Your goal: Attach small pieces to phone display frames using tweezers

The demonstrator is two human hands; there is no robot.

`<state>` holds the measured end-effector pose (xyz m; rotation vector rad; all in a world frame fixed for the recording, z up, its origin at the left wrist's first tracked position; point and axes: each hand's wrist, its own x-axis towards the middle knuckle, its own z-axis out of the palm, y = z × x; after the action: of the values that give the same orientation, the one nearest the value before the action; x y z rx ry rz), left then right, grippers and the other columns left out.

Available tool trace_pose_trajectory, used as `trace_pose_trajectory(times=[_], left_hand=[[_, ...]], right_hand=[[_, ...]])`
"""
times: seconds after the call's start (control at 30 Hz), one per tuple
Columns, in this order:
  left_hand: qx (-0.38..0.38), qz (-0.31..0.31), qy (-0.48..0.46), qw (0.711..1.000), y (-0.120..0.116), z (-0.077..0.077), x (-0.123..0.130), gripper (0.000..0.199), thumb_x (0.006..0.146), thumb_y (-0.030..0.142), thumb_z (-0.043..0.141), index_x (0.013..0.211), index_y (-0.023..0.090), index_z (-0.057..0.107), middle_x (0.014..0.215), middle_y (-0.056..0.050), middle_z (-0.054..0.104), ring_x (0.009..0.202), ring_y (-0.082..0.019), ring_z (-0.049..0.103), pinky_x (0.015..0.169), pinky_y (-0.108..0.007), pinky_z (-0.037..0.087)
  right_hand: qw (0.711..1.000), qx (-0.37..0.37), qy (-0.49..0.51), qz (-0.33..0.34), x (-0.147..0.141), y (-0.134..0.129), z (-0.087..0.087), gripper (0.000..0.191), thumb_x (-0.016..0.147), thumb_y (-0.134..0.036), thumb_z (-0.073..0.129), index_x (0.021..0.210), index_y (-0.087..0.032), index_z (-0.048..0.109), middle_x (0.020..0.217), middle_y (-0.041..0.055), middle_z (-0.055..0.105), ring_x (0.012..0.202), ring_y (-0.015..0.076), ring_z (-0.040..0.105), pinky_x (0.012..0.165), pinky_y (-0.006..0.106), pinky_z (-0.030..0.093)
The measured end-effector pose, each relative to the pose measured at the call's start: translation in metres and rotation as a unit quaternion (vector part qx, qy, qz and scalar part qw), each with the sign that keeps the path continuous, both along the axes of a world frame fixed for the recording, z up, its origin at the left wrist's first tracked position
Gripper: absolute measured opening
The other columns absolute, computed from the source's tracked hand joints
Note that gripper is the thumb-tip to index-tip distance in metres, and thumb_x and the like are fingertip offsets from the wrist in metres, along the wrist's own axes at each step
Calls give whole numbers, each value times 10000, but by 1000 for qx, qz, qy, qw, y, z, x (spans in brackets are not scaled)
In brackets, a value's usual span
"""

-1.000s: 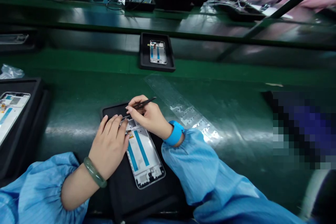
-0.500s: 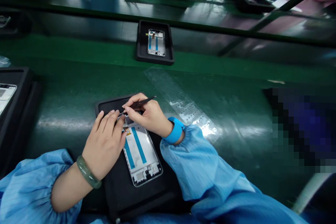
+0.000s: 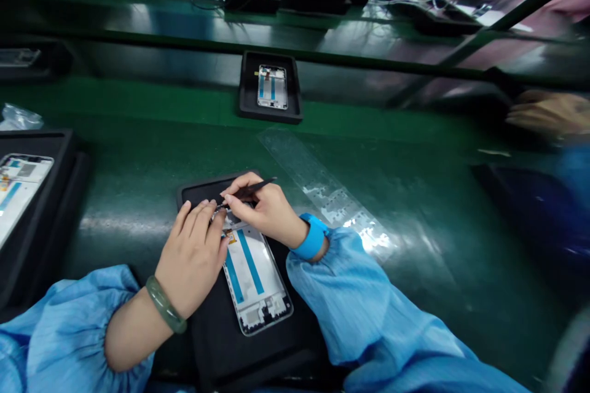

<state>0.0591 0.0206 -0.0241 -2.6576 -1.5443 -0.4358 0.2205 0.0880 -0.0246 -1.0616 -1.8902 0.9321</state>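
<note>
A silver phone frame with blue strips lies tilted in a black foam tray before me. My left hand, a green bangle on its wrist, rests over the frame's upper left edge. Its fingers are stretched out and its thumb touches the frame beside a small orange flex cable. In my right hand is a pair of dark tweezers, held like a pen. Their tips point at the frame's top end, close to my left fingertips, which partly hide that spot.
A clear plastic strip lies right of the tray. Farther back, another black tray holds a similar frame. Stacked trays stand at left. At right are a blurred co-worker's hand and a dark blue object.
The camera view has shifted, so the bench things sit slightly lower. A co-worker's blurred hand has come into view at right. My hands keep nearly the same pose on the frame.
</note>
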Motion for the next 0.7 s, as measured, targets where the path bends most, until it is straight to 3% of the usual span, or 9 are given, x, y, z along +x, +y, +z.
trace_pose_trajectory(times=[0.7], left_hand=[[-8, 18, -4, 1000, 0, -3, 2, 380, 903, 243, 410, 1241, 115, 529, 1256, -142, 563, 1227, -267, 470, 1070, -505, 339]], right_hand=[[999, 13, -35, 11, 2, 3, -3, 67, 836, -239, 565, 868, -183, 582, 835, 19, 634, 731, 116, 652, 692, 234, 542]])
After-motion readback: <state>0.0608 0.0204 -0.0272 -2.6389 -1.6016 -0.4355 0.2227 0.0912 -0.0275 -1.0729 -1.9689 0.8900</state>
